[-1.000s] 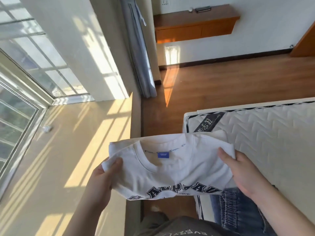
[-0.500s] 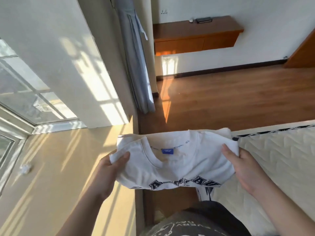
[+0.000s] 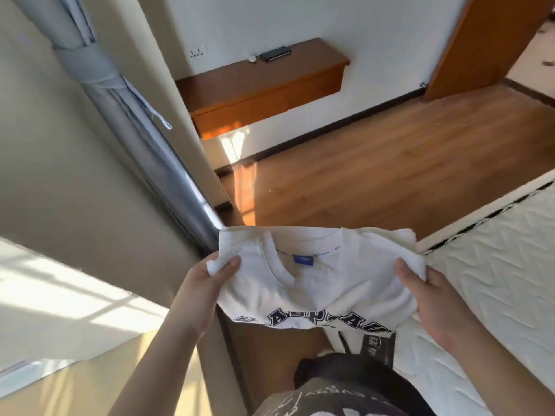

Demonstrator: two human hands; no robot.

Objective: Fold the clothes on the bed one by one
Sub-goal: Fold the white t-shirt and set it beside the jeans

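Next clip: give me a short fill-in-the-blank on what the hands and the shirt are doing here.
1. Both the left hand and the right hand grip the white ____.
2. The small label inside its collar is ____ in colour.
3. The quilted mattress lies on the person's ____ side.

Missing words: T-shirt; blue; right
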